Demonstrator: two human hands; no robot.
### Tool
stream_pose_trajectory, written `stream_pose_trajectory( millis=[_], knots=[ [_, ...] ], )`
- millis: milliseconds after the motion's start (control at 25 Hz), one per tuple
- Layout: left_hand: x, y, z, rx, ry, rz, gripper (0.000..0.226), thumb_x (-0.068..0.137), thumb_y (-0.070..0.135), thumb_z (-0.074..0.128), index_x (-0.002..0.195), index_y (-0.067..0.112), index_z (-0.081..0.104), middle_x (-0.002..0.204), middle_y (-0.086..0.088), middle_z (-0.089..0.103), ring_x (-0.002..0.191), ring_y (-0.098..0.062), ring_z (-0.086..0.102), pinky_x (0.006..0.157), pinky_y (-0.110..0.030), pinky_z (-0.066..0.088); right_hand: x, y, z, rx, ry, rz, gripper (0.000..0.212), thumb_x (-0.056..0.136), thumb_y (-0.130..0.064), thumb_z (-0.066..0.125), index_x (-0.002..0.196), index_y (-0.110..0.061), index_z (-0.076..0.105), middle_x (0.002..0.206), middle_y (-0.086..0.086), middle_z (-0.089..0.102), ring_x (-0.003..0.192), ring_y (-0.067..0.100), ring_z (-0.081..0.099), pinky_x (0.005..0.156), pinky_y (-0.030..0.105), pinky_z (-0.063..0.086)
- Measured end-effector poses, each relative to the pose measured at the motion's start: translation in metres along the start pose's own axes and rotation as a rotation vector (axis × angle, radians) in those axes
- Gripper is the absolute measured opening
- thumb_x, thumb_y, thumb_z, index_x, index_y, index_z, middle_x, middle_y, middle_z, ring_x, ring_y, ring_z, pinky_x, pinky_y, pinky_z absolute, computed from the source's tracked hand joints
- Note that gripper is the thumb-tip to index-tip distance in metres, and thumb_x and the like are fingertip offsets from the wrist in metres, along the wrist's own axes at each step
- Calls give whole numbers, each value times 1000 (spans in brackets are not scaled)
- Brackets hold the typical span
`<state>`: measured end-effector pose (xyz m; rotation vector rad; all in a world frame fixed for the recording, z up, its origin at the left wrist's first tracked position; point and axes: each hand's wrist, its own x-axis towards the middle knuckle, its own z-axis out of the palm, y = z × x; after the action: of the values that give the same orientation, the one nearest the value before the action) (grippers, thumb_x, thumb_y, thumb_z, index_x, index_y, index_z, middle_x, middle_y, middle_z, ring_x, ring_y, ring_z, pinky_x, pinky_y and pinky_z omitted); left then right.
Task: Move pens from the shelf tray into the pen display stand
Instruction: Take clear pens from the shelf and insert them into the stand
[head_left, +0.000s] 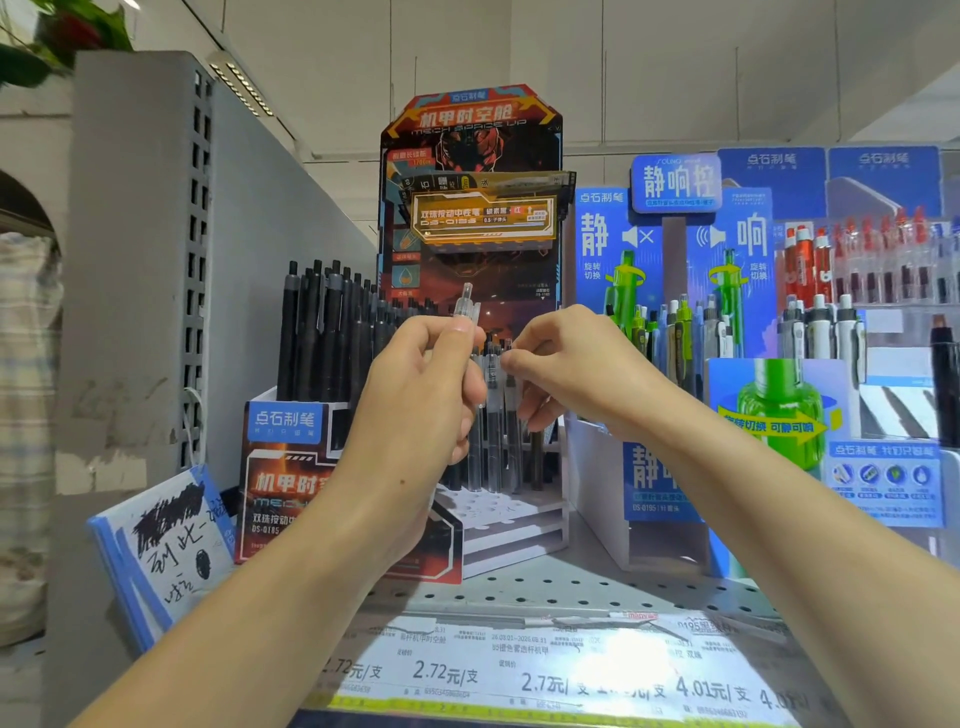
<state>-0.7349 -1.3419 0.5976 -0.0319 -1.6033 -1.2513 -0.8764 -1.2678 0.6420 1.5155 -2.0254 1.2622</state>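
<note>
My left hand (415, 400) grips a bunch of clear-barrelled pens (491, 415), upright, one clear cap (464, 304) sticking up above my fingers. My right hand (566, 364) pinches the top of one pen in that bunch. Both hands hover in front of the orange-and-black pen display stand (470, 218). Its white stepped base with holes (498, 512) lies just below the pen tips. Black pens (327, 332) fill the stand's left side. The shelf tray is not in view.
A blue display with green and white pens (670, 332) stands right of the stand. Further right are red and white pens (815, 280). A blue-edged handwritten card (166, 540) leans at the left. A grey shelf upright (140, 249) rises behind it. Price labels (519, 670) run along the perforated shelf edge.
</note>
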Motion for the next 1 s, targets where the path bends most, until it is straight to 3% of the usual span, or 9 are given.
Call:
stream_pose_trajectory(
  millis=[160,320,440,560,760,1000],
  knots=[
    [0,0,0,8,-4,1,19,105,32,48,102,22,63,60,8,55,46,-7,38,38,-19,33,-1,2,-1,28,36,-39,9,96,-14,63,101,-13,55,64,12,73,51,24,72,55,40,63],
    [0,-1,1,15,-2,4,18,105,32,49,102,22,63,60,8,56,46,-7,39,38,-19,33,-1,3,-1,-113,65,-112,6,97,-19,61,100,-16,57,65,7,73,51,21,71,62,43,63],
    [0,-1,2,25,2,9,18,105,32,49,102,22,64,60,9,56,45,-6,40,37,-18,35,0,1,-1,-250,144,-161,9,96,-27,63,98,-18,63,76,0,69,67,21,68,71,40,59],
    [0,-1,1,37,5,21,18,105,32,49,102,23,64,60,9,57,45,-5,41,38,-18,35,1,-1,-3,-318,172,-161,13,95,-32,65,96,-20,67,79,-5,61,81,20,61,70,33,48],
    [-2,0,-2,40,7,34,18,104,32,50,102,23,65,60,9,58,46,-4,41,39,-18,35,2,-1,-2,-193,138,-156,12,96,-25,66,99,-14,68,88,5,69,87,26,68,80,47,59],
    [-1,0,-2,38,8,42,17,104,31,50,102,22,65,60,9,59,46,-4,42,39,-17,36,2,0,-2,-158,139,-148,11,96,-21,66,101,-12,71,87,5,70,83,24,70,79,47,61]
  ],
)
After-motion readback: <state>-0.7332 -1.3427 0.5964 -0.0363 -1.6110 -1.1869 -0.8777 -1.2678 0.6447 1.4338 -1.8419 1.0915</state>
